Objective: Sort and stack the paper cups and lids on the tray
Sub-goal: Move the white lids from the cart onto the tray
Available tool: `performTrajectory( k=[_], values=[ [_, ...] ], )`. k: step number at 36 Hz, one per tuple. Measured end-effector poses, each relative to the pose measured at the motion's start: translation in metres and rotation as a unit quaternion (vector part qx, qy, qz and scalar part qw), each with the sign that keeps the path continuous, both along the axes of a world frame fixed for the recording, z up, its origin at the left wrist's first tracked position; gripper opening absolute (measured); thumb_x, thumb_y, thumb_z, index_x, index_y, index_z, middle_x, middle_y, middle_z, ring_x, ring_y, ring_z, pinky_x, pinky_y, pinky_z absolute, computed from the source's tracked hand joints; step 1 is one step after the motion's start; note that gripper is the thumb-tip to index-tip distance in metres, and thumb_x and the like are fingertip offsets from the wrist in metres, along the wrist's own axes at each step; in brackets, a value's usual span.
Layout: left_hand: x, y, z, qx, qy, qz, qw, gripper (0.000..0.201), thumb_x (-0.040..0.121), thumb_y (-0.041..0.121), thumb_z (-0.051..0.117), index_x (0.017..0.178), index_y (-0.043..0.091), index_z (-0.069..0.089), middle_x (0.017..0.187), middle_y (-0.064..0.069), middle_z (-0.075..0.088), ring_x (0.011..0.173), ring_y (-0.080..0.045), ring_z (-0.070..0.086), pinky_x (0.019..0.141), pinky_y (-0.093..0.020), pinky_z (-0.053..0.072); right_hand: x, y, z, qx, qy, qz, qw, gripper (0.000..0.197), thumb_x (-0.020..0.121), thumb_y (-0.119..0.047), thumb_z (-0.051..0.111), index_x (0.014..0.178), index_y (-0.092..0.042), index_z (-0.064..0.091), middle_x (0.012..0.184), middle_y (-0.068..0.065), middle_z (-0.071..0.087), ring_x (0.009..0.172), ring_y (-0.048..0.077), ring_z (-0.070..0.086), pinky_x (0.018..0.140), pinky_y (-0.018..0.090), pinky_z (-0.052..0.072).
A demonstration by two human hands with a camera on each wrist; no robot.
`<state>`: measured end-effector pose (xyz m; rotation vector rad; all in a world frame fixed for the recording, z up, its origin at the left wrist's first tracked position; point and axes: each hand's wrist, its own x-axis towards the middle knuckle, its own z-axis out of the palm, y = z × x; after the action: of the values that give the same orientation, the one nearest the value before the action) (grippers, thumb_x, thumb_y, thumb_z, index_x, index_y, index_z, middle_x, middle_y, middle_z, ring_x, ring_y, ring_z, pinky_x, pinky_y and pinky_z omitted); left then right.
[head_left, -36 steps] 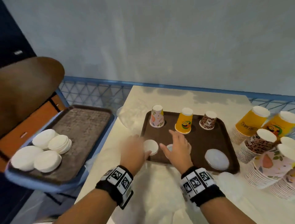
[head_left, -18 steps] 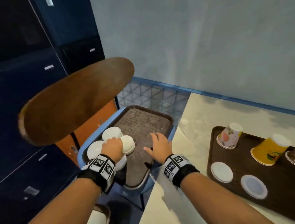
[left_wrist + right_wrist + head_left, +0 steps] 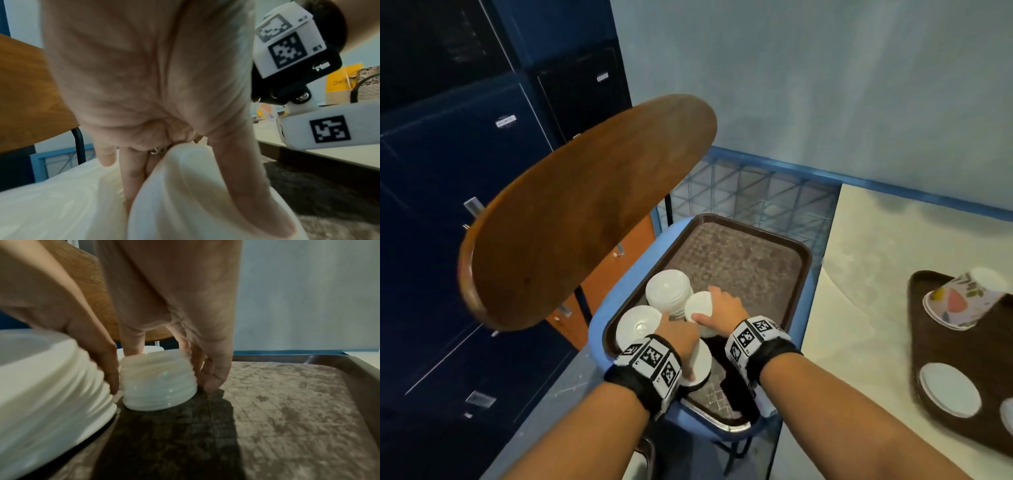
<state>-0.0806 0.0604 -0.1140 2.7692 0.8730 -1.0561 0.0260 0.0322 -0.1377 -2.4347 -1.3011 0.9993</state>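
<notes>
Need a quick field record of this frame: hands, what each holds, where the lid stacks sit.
left hand: grips a lid stack near the tray's front edge
right hand: fingers around a small lid stack
small lid stack base: on the tray, slightly tilted
tray support: blue chair seat
other stacks: two lid stacks on the same tray
second tray: on the table, floral cup upside down

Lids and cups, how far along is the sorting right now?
Done: white lid stacks already stand on the tray on the chair. In hand: the right hand grips a small lid stack on that tray, and the left hand holds another lid. Left: a loose lid and an upside-down floral cup remain on the table tray.
</notes>
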Motion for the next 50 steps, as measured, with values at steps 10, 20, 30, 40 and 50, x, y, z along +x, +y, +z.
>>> performTrajectory(
  k=[10,20,30,40,50],
  values=[
    [0.001,0.008,-0.004,-0.024,-0.001,-0.047,0.999,0.073,0.064,0.036,0.084,0.125,0.008,0.055,0.125,-0.007,0.062,0.122,-0.027,0.052,0.113,-0.043,0.025,0.014,-0.005,-0.002,-0.013,0.024,-0.071,0.997,0.084,0.070,-0.042,0.077,0.136,-0.012,0.035,0.138,0.016,0.031,0.122,0.035,0.046,0.106,0.041,0.040],
    [0.003,-0.007,0.009,-0.013,-0.046,-0.033,0.998,0.046,0.092,0.010,0.050,0.134,-0.002,0.036,0.138,-0.023,0.041,0.130,-0.037,0.040,0.109,-0.044,0.032,0.027,-0.036,0.000,0.044,0.082,-0.088,0.992,0.074,0.071,-0.033,0.079,0.126,-0.006,0.037,0.129,0.012,0.052,0.119,0.028,0.050,0.092,0.034,0.041],
    [0.027,-0.020,0.031,-0.081,-0.093,0.084,0.989,0.091,0.066,0.039,0.082,0.134,0.003,0.032,0.134,-0.015,0.052,0.121,-0.030,0.052,0.096,-0.033,0.043,0.050,-0.106,0.011,0.220,0.156,-0.196,0.943,0.062,0.072,-0.027,0.079,0.121,-0.012,0.045,0.114,0.003,0.054,0.110,0.022,0.053,0.087,0.027,0.040],
    [0.101,-0.118,0.043,-0.352,-0.311,0.303,0.829,0.052,0.078,0.034,0.074,0.114,0.002,0.053,0.107,-0.014,0.060,0.095,-0.027,0.060,0.067,-0.037,0.059,0.102,-0.253,0.035,0.306,0.178,-0.347,0.868,0.055,0.079,-0.018,0.073,0.125,-0.014,0.042,0.112,0.001,0.051,0.104,0.016,0.050,0.089,0.025,0.039],
    [0.165,-0.262,0.018,-0.503,-0.273,0.349,0.742,0.049,0.083,0.034,0.069,0.117,0.011,0.042,0.107,-0.005,0.058,0.101,-0.024,0.060,0.090,-0.045,0.054,0.150,-0.404,0.025,0.261,0.152,-0.476,0.826,0.051,0.088,-0.021,0.061,0.133,-0.010,0.037,0.120,0.007,0.050,0.109,0.022,0.049,0.099,0.043,0.044]
  ],
)
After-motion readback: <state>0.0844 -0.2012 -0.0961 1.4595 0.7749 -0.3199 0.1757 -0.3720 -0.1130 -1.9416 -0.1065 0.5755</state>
